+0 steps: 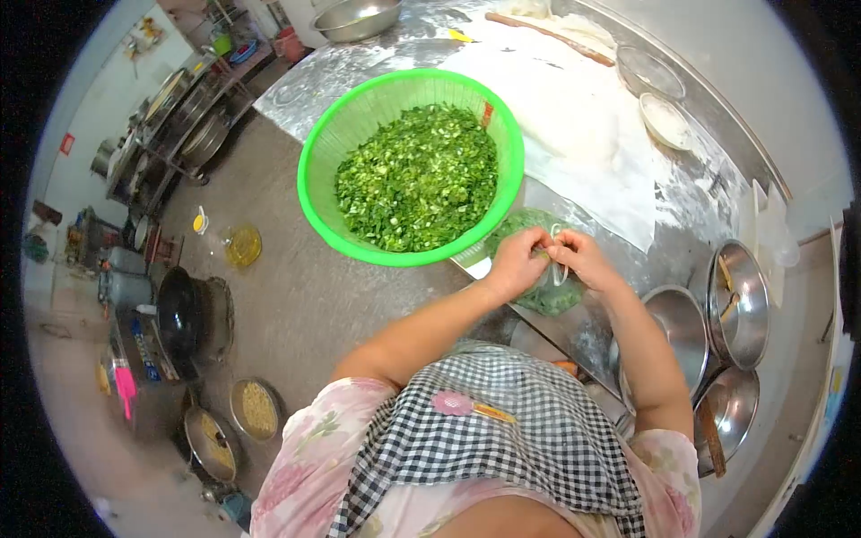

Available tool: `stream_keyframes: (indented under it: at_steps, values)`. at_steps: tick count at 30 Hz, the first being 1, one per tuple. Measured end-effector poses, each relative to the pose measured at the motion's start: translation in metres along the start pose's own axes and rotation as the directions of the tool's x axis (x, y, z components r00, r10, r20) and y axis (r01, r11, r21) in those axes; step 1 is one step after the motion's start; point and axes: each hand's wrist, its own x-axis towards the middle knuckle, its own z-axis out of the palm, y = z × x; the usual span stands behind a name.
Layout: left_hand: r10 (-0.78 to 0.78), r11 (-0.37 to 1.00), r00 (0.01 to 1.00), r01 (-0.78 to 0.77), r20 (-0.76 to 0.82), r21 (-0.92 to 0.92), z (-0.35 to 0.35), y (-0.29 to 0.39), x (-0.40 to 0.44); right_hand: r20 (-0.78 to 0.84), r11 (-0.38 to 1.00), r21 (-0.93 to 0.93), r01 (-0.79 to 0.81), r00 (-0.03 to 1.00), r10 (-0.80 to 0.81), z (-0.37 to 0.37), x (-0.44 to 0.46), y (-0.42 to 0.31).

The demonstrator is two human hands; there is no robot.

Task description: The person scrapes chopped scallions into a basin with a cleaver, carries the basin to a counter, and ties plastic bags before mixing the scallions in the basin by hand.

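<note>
My left hand (518, 264) and my right hand (583, 260) meet at the table edge, fingertips pinched close together. Between them they grip the top of a clear plastic bag (547, 299) with green leafy bits inside. A pale loop, perhaps the bag's handle, hangs between the fingers. Just left of the hands stands a big green-rimmed basket (314, 211), filled with chopped greens (417, 175). The fingers partly hide the bag's mouth.
A floured table (668, 220) bears white dough (574, 125), a rolling pin (552, 38), a sieve (650, 72) and a white bowl (665, 122). Metal bowls (740, 305) stand at right. A wok (179, 314) and pans (256, 408) are at left.
</note>
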Motion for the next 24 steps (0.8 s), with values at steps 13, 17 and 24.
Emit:
stream_keyframes:
  at_steps: [13, 17, 24]
  values:
    - [-0.426, 0.613, 0.758, 0.643, 0.494, -0.458, -0.022, -0.002, 0.013, -0.080, 0.908, -0.316, 0.275, 0.946, -0.315, -0.003, -0.004, 0.007]
    - [-0.365, 0.651, 0.773, 0.611, 0.519, -0.451, -0.039, 0.012, 0.011, -0.103, 0.823, -0.509, 0.254, 0.931, -0.351, 0.003, 0.008, 0.012]
    - [-0.522, 0.696, 0.783, 0.620, 0.338, -0.363, -0.025, 0.010, 0.018, 0.031, 0.810, -0.458, 0.366, 0.918, -0.396, -0.017, -0.001, 0.020]
